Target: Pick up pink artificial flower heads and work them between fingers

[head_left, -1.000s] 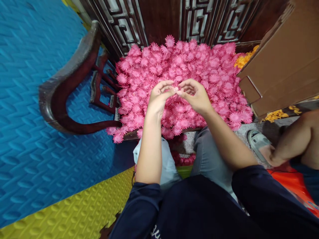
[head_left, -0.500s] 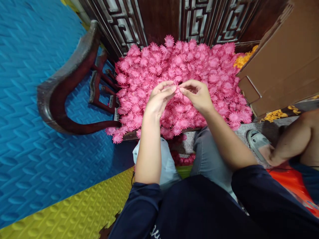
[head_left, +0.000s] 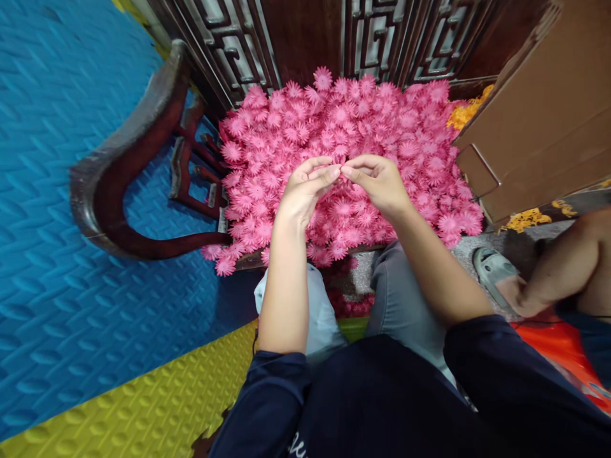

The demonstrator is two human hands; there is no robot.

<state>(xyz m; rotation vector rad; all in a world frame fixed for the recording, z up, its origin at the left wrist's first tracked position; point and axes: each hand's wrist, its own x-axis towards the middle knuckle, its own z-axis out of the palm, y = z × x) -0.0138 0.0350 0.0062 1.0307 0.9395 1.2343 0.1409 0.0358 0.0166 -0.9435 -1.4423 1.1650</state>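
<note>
We are sitting over a floor of blue foam mats (head_left: 57,191) with a yellow mat (head_left: 143,407) nearer to us, and a dark carved wooden screen (head_left: 305,38) is standing behind everything. A brown cardboard box (head_left: 548,121) is leaning in at the right, with orange flowers (head_left: 465,114) showing beside it. In front of our knees a wooden chair (head_left: 128,184) is carrying a big heap of pink flowers (head_left: 382,121) that is covering its seat. More pink flowers (head_left: 351,305) are lying on the floor between our legs.

Both our hands are working above the heap. Our left hand (head_left: 303,191) and right hand (head_left: 379,184) are meeting fingertip to fingertip, each pinched nearly closed on one small pink piece (head_left: 340,172) held between them, just over the pile.

We judge the work to be well short of finished: the heap is large, and only the one piece is being handled. How many on the floor are done we cannot tell.

The piece itself is mostly hidden by our fingers, so its shape is hard to make out. Another person's arm (head_left: 563,267) and sandal (head_left: 491,270) are cut off at the right edge.
</note>
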